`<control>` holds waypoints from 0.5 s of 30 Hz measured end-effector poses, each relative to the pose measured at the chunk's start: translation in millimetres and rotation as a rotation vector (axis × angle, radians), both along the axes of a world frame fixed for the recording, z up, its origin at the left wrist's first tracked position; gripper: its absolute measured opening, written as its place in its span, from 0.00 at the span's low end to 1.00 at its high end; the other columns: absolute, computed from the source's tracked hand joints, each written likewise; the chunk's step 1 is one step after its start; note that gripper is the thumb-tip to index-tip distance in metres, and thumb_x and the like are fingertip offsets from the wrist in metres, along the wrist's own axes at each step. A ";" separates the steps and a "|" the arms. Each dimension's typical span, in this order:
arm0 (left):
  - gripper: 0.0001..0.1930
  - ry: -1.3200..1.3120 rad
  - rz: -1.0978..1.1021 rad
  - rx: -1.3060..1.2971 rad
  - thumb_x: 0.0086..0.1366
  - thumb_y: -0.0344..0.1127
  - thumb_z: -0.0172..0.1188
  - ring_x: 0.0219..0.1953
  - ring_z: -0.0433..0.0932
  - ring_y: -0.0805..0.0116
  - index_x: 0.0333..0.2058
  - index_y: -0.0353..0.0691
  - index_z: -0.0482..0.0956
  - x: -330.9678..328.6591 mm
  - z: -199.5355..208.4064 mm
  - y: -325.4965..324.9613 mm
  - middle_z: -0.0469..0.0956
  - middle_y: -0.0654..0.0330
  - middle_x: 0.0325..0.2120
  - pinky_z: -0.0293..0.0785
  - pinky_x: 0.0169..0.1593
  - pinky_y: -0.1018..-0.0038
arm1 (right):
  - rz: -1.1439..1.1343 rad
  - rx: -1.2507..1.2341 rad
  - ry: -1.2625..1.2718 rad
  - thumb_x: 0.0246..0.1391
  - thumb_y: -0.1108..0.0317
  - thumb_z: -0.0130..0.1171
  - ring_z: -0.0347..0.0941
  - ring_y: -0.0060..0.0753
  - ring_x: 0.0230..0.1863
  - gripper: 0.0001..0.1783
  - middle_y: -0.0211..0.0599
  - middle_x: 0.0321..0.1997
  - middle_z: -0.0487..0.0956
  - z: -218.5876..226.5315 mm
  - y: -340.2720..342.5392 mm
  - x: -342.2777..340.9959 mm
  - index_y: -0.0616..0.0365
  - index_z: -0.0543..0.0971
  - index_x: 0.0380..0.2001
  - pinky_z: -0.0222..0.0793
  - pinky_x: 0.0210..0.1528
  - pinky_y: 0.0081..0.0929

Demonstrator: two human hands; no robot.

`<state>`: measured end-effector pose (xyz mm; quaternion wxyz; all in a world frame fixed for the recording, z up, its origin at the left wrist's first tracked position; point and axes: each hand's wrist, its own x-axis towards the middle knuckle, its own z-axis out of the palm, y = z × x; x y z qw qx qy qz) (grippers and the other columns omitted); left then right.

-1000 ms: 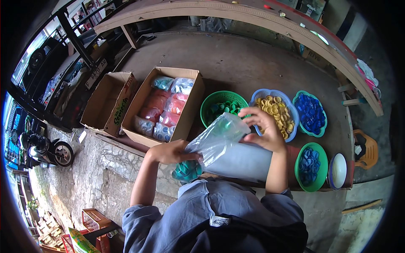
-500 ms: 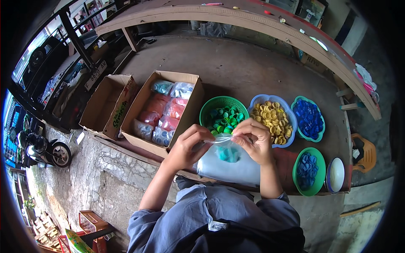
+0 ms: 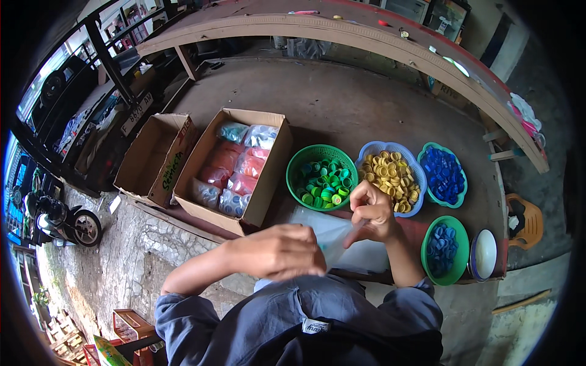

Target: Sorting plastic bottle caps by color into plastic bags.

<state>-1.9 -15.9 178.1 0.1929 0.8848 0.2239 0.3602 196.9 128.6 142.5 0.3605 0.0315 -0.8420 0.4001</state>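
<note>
A clear plastic bag [image 3: 332, 235] stretches between my two hands, with faint green caps inside. My left hand [image 3: 282, 251] is closed on its near side, knuckles up and a little blurred. With thumb and fingers my right hand [image 3: 373, 215] pinches the bag's other side. Below them, clear plastic bags [image 3: 369, 256] lie flat along the table's near edge. Just beyond my hands stands a green basket [image 3: 292, 165] of green bottle caps [image 3: 326, 180]. To its right, a blue-violet basket [image 3: 421, 174] holds yellow caps [image 3: 390, 171].
An open carton [image 3: 268, 189] of filled bags stands left of the baskets, beside another carton [image 3: 137, 152] that is open. On the right are a basin of dark blue caps [image 3: 445, 174], a green bowl [image 3: 456, 268] of blue caps and a white bowl [image 3: 486, 253].
My left hand has turned over and swung down and across the bag, toward my body. My right hand keeps its pinch. The bag has tilted and is partly covered now.
</note>
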 end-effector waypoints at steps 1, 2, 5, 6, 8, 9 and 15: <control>0.06 -0.041 -0.033 -0.010 0.62 0.34 0.54 0.36 0.71 0.65 0.32 0.39 0.75 5.5 6.5 -9.7 0.75 0.62 0.30 0.66 0.40 0.68 | -0.002 0.000 0.008 0.28 0.52 0.73 0.62 0.24 0.27 0.22 0.31 0.29 0.64 1.2 -0.9 -1.0 0.56 0.73 0.13 0.58 0.25 0.20; 0.05 -0.062 -0.082 -0.022 0.62 0.34 0.54 0.36 0.71 0.65 0.32 0.39 0.75 10.7 14.0 -14.2 0.75 0.63 0.28 0.65 0.40 0.67 | 0.124 -0.042 -0.007 0.29 0.52 0.74 0.64 0.24 0.28 0.22 0.31 0.29 0.65 2.1 -2.8 -1.6 0.56 0.74 0.13 0.60 0.25 0.20; 0.04 -0.099 -0.178 -0.043 0.62 0.32 0.54 0.35 0.72 0.66 0.32 0.39 0.74 15.3 19.2 -16.7 0.72 0.64 0.24 0.63 0.40 0.68 | 0.273 -0.024 -0.031 0.30 0.58 0.74 0.65 0.23 0.29 0.19 0.29 0.30 0.66 12.8 -11.3 -1.2 0.57 0.75 0.17 0.60 0.27 0.19; 0.04 -0.049 -0.171 -0.001 0.61 0.32 0.54 0.32 0.72 0.67 0.32 0.38 0.74 11.0 20.7 -15.2 0.72 0.63 0.24 0.63 0.38 0.70 | 0.248 -0.034 -0.014 0.30 0.59 0.74 0.65 0.23 0.29 0.18 0.29 0.29 0.67 14.9 -11.6 -0.1 0.56 0.75 0.17 0.60 0.27 0.20; 0.05 -0.019 -0.084 0.087 0.58 0.32 0.57 0.25 0.73 0.69 0.32 0.39 0.74 5.3 19.4 -9.5 0.73 0.61 0.24 0.63 0.32 0.73 | 0.179 -0.067 0.031 0.35 0.58 0.72 0.65 0.24 0.28 0.16 0.28 0.30 0.68 18.9 -13.6 5.0 0.54 0.76 0.18 0.61 0.27 0.22; 0.07 -0.026 -0.009 0.061 0.56 0.32 0.59 0.23 0.73 0.67 0.32 0.39 0.73 1.1 20.9 -6.3 0.73 0.62 0.24 0.65 0.28 0.74 | 0.182 -0.065 0.030 0.35 0.58 0.72 0.65 0.24 0.28 0.16 0.28 0.30 0.68 25.2 -14.6 6.5 0.54 0.76 0.18 0.61 0.27 0.22; 0.14 0.255 0.169 0.127 0.50 0.33 0.61 0.27 0.73 0.59 0.35 0.39 0.69 -34.4 6.2 19.7 0.68 0.58 0.28 0.70 0.31 0.66 | 0.197 0.493 -0.081 0.43 0.58 0.65 0.66 0.25 0.25 0.14 0.26 0.34 0.72 50.7 -47.8 0.9 0.53 0.73 0.17 0.60 0.26 0.24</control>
